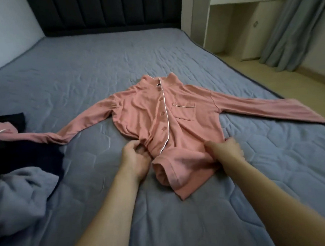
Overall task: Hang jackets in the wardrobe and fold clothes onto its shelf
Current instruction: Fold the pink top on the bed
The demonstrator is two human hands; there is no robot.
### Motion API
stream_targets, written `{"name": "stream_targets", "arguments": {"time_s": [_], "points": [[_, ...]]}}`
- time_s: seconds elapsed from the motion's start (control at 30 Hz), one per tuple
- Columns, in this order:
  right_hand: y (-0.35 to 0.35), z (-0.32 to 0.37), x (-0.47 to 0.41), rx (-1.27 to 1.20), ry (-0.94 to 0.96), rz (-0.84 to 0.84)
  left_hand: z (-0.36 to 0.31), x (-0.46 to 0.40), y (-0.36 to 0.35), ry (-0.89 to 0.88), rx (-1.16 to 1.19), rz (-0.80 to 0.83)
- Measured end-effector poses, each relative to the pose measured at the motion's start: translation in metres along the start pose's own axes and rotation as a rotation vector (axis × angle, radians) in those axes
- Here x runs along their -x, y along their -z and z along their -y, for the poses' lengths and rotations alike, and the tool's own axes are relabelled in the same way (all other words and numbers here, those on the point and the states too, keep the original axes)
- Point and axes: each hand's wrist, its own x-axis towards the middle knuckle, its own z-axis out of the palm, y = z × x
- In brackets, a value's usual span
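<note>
Both hands pinch pink pyjama shirt [157, 113] hem on bed [80, 80]: left hand [134, 158] at bunched placket, right hand [227, 147] at side seam, likely flattening before folding.

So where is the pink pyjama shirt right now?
The pink pyjama shirt lies spread on the bed, mid-frame, its hem gripped by the left hand and right hand.

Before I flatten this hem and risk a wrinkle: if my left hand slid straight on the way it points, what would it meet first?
The left hand already pinches the pink button-up pyjama shirt at its bunched hem; going on, it probably pushes into those gathered folds.
</note>
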Motion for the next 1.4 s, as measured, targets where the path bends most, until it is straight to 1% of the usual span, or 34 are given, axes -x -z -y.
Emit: {"name": "stream_targets", "arguments": {"time_s": [0.03, 0.07, 0.1, 0.13, 0.2, 0.23, 0.27, 0.33, 0.43, 0.47, 0.5, 0.53, 0.57, 0.6, 0.63, 0.67, 0.7, 0.73, 0.8, 0.87, 0.9, 0.93, 0.97, 1.0, 1.03, 1.07, 1.1, 1.13, 1.17, 1.2, 1.27, 1.33, 1.37, 1.4], "points": [[0.003, -0.003, 0.002, -0.126, 0.031, 0.111, 0.01, 0.009, -0.003, 0.105, 0.026, 0.107], [0.005, -0.006, 0.006, -0.24, 0.067, 0.226, 0.02, 0.018, -0.006, 0.14, 0.01, 0.179], [0.007, -0.007, 0.012, -0.337, 0.081, 0.329, 0.025, 0.027, -0.008, 0.131, -0.016, 0.214], [0.01, -0.007, 0.015, -0.467, 0.064, 0.405, 0.026, 0.034, -0.012, 0.102, -0.014, 0.21], [0.019, -0.003, 0.02, -0.793, -0.082, 0.548, 0.02, 0.04, -0.014, 0.003, 0.094, 0.169], [0.026, -0.001, 0.021, -0.906, -0.147, 0.598, 0.015, 0.043, -0.014, -0.052, 0.148, 0.148], [0.035, 0.002, 0.021, -0.98, -0.184, 0.645, 0.012, 0.045, -0.014, -0.089, 0.181, 0.127], [0.056, 0.004, 0.018, -1.034, -0.199, 0.72, 0.005, 0.051, -0.014, -0.148, 0.178, 0.079], [0.088, -0.004, 0.008, -1.112, -0.159, 0.817, -0.005, 0.061, -0.013, -0.194, 0.114, 0.062], [0.096, -0.011, 0.005, -1.14, -0.143, 0.857, -0.01, 0.063, -0.013, -0.195, 0.045, 0.059], [0.101, -0.021, 0.004, -1.118, -0.133, 0.907, -0.015, 0.067, -0.015, -0.202, -0.085, 0.031], [0.103, -0.032, 0.005, -1.024, -0.134, 0.961, -0.02, 0.071, -0.017, -0.222, -0.304, -0.003], [0.104, -0.044, 0.008, -0.873, -0.143, 1.015, -0.025, 0.075, -0.019, -0.239, -0.602, -0.033], [0.103, -0.053, 0.014, -0.707, -0.154, 1.073, -0.029, 0.079, -0.02, -0.238, -0.951, -0.065], [0.102, -0.06, 0.02, -0.571, -0.165, 1.12, -0.031, 0.086, -0.021, -0.2, -1.26, -0.085], [0.103, -0.063, 0.025, -0.481, -0.168, 1.135, -0.032, 0.094, -0.023, -0.164, -1.442, -0.091], [0.104, -0.061, 0.029, -0.428, -0.139, 1.111, -0.036, 0.103, -0.025, -0.13, -1.454, -0.09], [0.108, -0.056, 0.032, -0.38, -0.086, 1.07, -0.042, 0.113, -0.026, -0.103, -1.311, -0.075], [0.125, -0.039, 0.037, -0.299, 0.029, 0.987, -0.063, 0.13, -0.026, -0.07, -0.869, 0.026], [0.149, -0.02, 0.037, -0.297, 0.093, 0.903, -0.088, 0.146, -0.025, -0.08, -0.581, 0.092], [0.161, -0.013, 0.035, -0.282, 0.111, 0.847, -0.096, 0.15, -0.023, -0.096, -0.505, 0.085], [0.171, -0.009, 0.033, -0.224, 0.122, 0.789, -0.1, 0.152, -0.019, -0.1, -0.502, 0.047], [0.178, -0.009, 0.032, -0.09, 0.13, 0.732, -0.099, 0.155, -0.014, -0.09, -0.602, -0.022], [0.182, -0.016, 0.032, 0.112, 0.145, 0.687, -0.092, 0.158, -0.005, -0.058, -0.823, -0.094], [0.183, -0.027, 0.034, 0.322, 0.142, 0.644, -0.081, 0.163, 0.004, 0.006, -1.126, -0.146], [0.182, -0.038, 0.039, 0.509, 0.118, 0.609, -0.066, 0.167, 0.014, 0.101, -1.435, -0.139], [0.179, -0.051, 0.041, 0.685, 0.117, 0.564, -0.049, 0.17, 0.024, 0.197, -1.68, -0.089], [0.175, -0.065, 0.043, 0.848, 0.156, 0.508, -0.033, 0.173, 0.031, 0.264, -1.849, -0.038], [0.169, -0.077, 0.045, 0.971, 0.213, 0.448, -0.024, 0.174, 0.035, 0.289, -1.905, -0.024], [0.162, -0.086, 0.043, 1.028, 0.269, 0.362, -0.02, 0.175, 0.036, 0.271, -1.898, -0.053], [0.15, -0.09, 0.045, 0.995, 0.328, 0.161, -0.024, 0.17, 0.033, 0.209, -1.85, -0.132], [0.136, -0.078, 0.054, 0.976, 0.491, -0.021, -0.034, 0.165, 0.032, 0.248, -1.748, -0.161], [0.124, -0.069, 0.057, 0.956, 0.615, -0.05, -0.036, 0.16, 0.035, 0.242, -1.679, -0.174], [0.108, -0.058, 0.063, 0.906, 0.741, -0.029, -0.035, 0.153, 0.043, 0.187, -1.627, -0.217]]}}
